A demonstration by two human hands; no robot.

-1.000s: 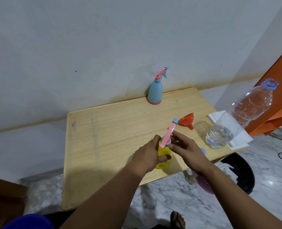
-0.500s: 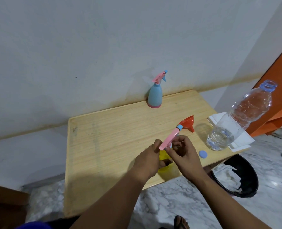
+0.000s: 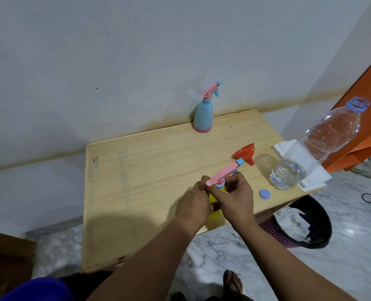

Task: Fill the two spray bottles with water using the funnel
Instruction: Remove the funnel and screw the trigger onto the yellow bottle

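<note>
Yellow spray bottle (image 3: 216,215) stands near the table's (image 3: 136,192) front edge, the left hand (image 3: 193,206) gripping its body and the right hand (image 3: 234,197) pinching its pink spray head (image 3: 222,175). Beside the right edge lie the red funnel (image 3: 245,153) and the water bottle (image 3: 319,148); the blue spray bottle (image 3: 203,115) stands at the back edge.

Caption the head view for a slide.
Both hands, left and right, grip the yellow bottle and its sprayer; funnel lies nearby.

The yellow bottle (image 3: 216,216) carries a pink sprayer (image 3: 222,173) with a blue nozzle. The blue bottle (image 3: 203,115) has a pink base. The funnel (image 3: 245,153) is red; the surface (image 3: 141,170) is pale wood grain; the cap (image 3: 264,194) is blue.
</note>
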